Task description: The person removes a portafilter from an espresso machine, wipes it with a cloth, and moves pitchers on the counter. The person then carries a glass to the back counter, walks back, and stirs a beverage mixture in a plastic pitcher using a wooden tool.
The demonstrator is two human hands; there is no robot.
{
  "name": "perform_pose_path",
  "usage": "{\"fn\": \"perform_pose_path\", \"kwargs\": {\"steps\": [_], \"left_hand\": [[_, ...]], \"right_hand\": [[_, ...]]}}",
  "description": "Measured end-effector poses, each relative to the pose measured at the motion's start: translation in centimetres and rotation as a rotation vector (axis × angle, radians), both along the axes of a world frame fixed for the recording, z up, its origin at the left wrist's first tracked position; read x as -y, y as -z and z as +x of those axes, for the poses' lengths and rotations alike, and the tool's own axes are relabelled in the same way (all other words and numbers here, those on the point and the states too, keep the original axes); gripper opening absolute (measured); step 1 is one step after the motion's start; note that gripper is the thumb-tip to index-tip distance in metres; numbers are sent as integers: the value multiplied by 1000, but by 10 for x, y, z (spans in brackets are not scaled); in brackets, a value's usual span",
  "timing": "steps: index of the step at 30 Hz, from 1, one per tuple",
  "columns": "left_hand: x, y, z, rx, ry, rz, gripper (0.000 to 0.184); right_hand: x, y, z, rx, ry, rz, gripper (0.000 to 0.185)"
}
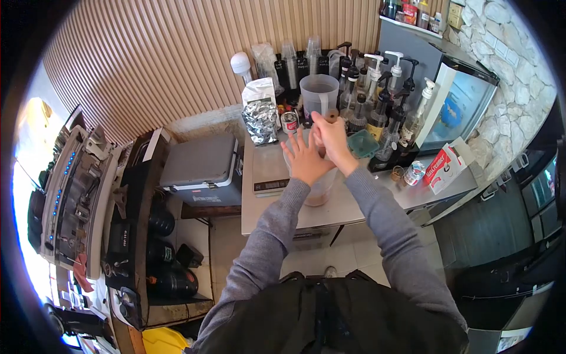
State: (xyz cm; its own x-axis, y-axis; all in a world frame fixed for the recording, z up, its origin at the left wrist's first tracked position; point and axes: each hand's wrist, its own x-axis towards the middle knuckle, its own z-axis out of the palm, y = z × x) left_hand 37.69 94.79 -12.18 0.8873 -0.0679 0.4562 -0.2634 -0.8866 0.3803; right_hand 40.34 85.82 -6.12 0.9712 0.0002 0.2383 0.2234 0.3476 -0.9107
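My left hand (pixel 305 158) is spread, palm down, over a clear container (pixel 319 192) that stands near the front edge of the metal table (pixel 259 215). To its right, my right hand (pixel 332 138) is closed in a fist with the thumb up; something thin and dark shows beneath it, too hidden to name. Just behind the hands stands a translucent pitcher (pixel 319 91). A red can (pixel 289 122) and a silver foil bag (pixel 260 121) are left of it. A digital scale (pixel 270 186) lies left of my left hand.
Pump and syrup bottles (pixel 377 115) crowd the back right, near a green container (pixel 362 144). A can (pixel 415 172) and red-white box (pixel 446 167) stand at the right. A grey cooler (pixel 200 168) and coffee machine (pixel 76 194) are at the left.
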Motion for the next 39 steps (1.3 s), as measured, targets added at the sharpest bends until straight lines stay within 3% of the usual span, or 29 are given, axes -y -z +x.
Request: {"fn": "perform_pose_path", "kwargs": {"steps": [10,11,16,18,23,26,36,39], "left_hand": [[4,-15,-11,-20,-6,-50,116],[4,-15,-11,-21,-6,-52,116],[0,-9,-6,-71,9,9,111],[2,4,2,-22,-9,30,110],[-1,14,9,37,-19,19,113],[-1,-6,-6,-19,-4,-2,112],[2,-11,-8,-52,7,-31,113],[1,-11,-7,-66,14,-13,111]], "right_hand": [[37,2,7,97,233,-20,42],[45,8,4,81,142,15,42],[14,-2,-27,-54,190,-40,42],[8,6,-15,9,23,8,44],[-9,-2,9,66,61,-46,45],[-3,2,20,199,113,-92,46],[24,-4,-30,32,106,-45,42],[15,3,-9,-45,-76,68,38]]}}
